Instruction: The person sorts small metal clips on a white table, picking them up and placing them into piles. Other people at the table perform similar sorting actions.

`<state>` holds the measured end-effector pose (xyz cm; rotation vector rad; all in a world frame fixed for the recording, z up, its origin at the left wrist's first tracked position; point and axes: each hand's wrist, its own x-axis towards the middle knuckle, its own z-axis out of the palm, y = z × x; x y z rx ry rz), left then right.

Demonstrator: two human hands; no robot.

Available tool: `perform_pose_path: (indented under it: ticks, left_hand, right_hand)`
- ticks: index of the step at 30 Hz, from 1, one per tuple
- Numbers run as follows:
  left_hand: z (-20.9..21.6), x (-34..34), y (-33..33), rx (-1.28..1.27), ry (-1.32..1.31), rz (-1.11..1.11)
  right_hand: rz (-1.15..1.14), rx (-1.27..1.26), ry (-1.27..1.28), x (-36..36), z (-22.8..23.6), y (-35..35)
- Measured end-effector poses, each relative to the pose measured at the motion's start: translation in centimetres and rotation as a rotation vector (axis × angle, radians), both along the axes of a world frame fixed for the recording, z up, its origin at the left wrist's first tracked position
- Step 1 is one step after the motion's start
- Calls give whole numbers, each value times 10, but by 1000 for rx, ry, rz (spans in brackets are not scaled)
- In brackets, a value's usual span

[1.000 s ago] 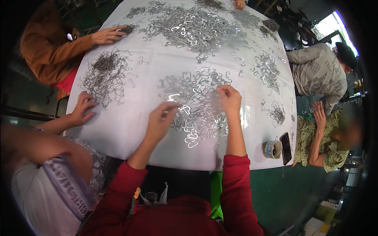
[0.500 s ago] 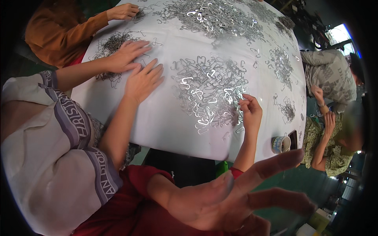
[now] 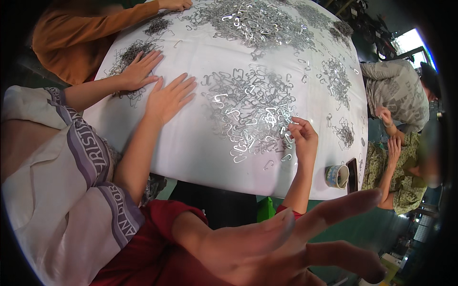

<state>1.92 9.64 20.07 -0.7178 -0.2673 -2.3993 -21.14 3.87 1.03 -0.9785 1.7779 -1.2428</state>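
My left hand (image 3: 286, 243) is raised close to the camera in the lower right, palm toward me, fingers spread and holding nothing. At the right edge of a loose pile of bent wire hooks (image 3: 255, 112), my right hand (image 3: 305, 138) is closed in a pinch, thumb against fingertips. Whatever lies between those fingertips is too small to make out. The hooks are silvery, shaped like open loops, and lie tangled on the white tabletop (image 3: 191, 152). Red sleeves cover both my upper arms.
A larger hook heap (image 3: 253, 24) lies at the far side. A cup (image 3: 337, 176) and a dark phone-like object (image 3: 352, 174) stand near the right edge. A person beside me rests a flat hand (image 3: 167, 100) on the table, near a darker pile (image 3: 131, 57). Other people sit around.
My left hand has shifted slightly right. The neighbour's far hand has drawn back left, and the orange-sleeved person's hand has moved farther right and away. My right hand stays at the pile.
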Motion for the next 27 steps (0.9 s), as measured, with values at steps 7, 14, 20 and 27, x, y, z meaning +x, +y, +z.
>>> perform_pose_path:
  ticks: [7, 14, 20, 27]
  left_hand:
    - [-71, -5, -78, -327, -1000, 881]
    - [-142, -18, -139, -134, -1252, 703]
    - [-129, -9, -146, 72, -1251, 740]
    - [-131, 5, -150, 141, -1192, 768]
  right_hand:
    - [-178, -234, -125, 24, 22, -5]
    - [-265, -500, -299, 109, 46, -48]
    - [-242, -546, -227, 143, 61, -65]
    - [-205, -572, -78, 158, 54, -72]
